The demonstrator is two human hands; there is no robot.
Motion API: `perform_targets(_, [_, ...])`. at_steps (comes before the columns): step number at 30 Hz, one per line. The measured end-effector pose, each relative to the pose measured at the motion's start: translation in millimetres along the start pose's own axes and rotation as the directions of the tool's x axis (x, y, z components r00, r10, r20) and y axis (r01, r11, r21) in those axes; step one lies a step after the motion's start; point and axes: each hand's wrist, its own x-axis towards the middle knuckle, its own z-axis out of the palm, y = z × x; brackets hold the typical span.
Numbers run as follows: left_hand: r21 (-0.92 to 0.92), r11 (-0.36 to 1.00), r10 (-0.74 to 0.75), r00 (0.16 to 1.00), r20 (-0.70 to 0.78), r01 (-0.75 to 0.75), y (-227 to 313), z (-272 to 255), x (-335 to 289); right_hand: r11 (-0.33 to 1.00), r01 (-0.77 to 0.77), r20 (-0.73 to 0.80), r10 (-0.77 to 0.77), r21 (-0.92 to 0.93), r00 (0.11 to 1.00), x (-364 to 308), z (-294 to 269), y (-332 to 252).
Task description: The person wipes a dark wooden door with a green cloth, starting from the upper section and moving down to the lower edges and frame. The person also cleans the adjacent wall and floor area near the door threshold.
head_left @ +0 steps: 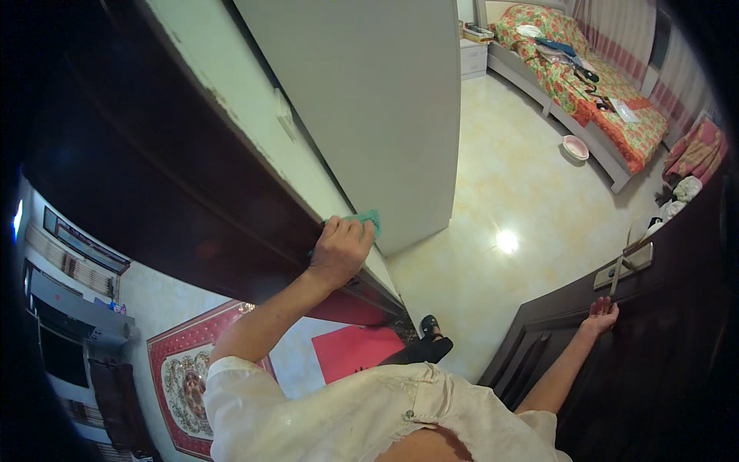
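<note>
- A green cloth (pixel 371 222) is pressed against the pale edge of a dark door frame (pixel 265 212), bunched under a person's left hand (pixel 341 248), its free end poking out past the knuckles.
- The fingers of that hand are bent and together, clamped on the cloth; the thumb's place cannot be told.
- By its look the cloth should be light, soft and limp, in no danger of breaking, and best gripped as a folded wad at its middle; whether it is damp cannot be told.
- Right of the frame, the right hand (pixel 602 314) sits just below a metal lever handle (pixel 617 273) on a dark door (pixel 647 346), fingers loosely bent and not wrapped around anything visible; contact with the lever cannot be told.
- Beside the frame's pale edge rises a grey panel (pixel 377 100).
- Farther right of the frame stand a floral-covered bed (pixel 554 77) and a pink basin (pixel 575 146).
- Left of the frame's foot lie a red mat (pixel 358 346) and a patterned carpet (pixel 173 385).
</note>
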Motion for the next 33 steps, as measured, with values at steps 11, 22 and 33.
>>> perform_targets(11, [-0.674, 0.619, -0.575, 0.817, -0.039, 0.404, 33.6, 56.4, 111.9, 0.719, -0.048, 0.717, 0.68, -0.693, -0.154, -254.3, 186.9, 135.3])
perform_targets(22, [-0.632, 0.44, -0.731, 0.663, 0.16, 0.638, 36.0, 45.7, 58.0, 0.563, -0.29, 0.633, 0.682, -0.774, -0.365, -344.0, 246.8, 267.5])
perform_targets(33, [-0.425, 0.318, -0.936, 0.351, -0.001, 0.847, 55.5, 0.4, 64.2, 0.564, -0.084, 0.49, 0.624, -0.822, -0.608, -456.3, 373.0, 326.7])
